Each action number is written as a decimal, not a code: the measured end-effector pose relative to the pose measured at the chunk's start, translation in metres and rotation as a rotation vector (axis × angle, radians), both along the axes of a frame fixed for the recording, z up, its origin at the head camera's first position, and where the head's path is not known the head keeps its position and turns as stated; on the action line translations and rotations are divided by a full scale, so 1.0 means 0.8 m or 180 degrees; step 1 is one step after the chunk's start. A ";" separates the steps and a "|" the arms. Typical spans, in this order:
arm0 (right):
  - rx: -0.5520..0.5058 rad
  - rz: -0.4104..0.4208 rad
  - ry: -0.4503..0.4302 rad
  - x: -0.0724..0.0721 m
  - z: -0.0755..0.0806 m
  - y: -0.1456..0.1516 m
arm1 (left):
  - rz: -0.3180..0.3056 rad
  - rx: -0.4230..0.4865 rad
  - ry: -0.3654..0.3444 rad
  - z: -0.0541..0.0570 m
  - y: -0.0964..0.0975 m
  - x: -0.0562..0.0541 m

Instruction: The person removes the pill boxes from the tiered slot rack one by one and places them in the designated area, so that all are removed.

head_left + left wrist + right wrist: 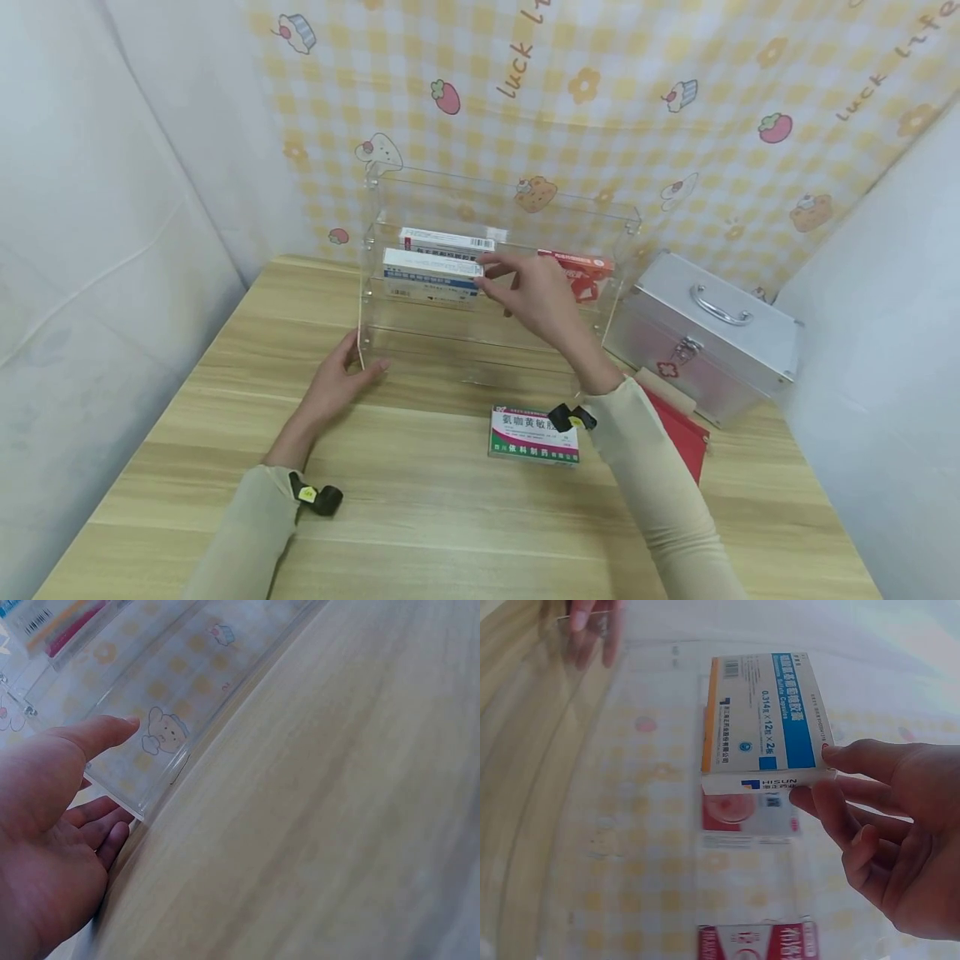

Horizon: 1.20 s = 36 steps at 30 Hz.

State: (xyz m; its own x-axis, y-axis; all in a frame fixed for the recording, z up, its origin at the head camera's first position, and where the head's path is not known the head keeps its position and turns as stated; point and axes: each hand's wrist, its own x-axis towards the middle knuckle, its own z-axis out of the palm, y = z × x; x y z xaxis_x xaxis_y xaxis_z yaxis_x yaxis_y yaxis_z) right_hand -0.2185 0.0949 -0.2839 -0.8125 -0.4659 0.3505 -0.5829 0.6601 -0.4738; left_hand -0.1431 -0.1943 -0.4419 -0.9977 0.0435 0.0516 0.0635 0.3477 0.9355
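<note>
The right hand (542, 300) pinches the blue-striped box (431, 275) at its right end, thumb on one side and fingers on the other; this box is white with a blue band and, in the right wrist view, an orange edge; it stands in the left part of the clear rack (364, 310), though whether its lower edge rests on a shelf I cannot tell; the left hand (337, 382) grips the rack's left side low down, near the desk (450, 525), thumb in front of the panel and fingers bent behind it.

Just behind the blue-striped box stands the white box (447, 237), its front largely hidden; to the right on the rack, past the right hand, is the red box (592, 271), partly covered by that hand.

On the desk in front of the rack lies the green-edged box (528, 439), face up, with a pink stripe and dark lettering; to the right of the rack stands the silver case (720, 333), its handle on top and a red cross by the latch; the red pouch (686, 433) lies in front of the case, partly under the right sleeve (660, 492); behind everything hangs the checked cloth (585, 142), yellow and white.
</note>
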 end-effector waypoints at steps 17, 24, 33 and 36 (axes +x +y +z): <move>-0.0077 0.0626 -0.0497 0.037 -0.002 0.027 | 0.0052 -0.0029 0.0078 -0.051 -0.012 -0.025; 0.0065 0.0757 -0.1113 0.042 -0.042 0.032 | 0.0034 -0.0006 0.0096 -0.050 -0.011 -0.024; 0.0027 0.1050 -0.1665 0.037 -0.113 0.032 | 0.0066 -0.0087 0.0075 -0.052 -0.012 -0.026; -0.0021 0.1087 -0.1727 0.037 -0.132 0.030 | 0.0093 -0.0145 0.0056 -0.052 -0.011 -0.028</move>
State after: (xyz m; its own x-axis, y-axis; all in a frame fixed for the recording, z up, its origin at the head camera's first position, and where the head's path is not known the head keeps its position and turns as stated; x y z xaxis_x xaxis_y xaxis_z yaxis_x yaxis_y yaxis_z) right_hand -0.1890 0.1187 -0.3895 -0.6814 -0.7290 -0.0652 -0.4359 0.4758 -0.7639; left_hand -0.1651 -0.2030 -0.4839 -0.9975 0.0171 0.0679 0.0691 0.3917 0.9175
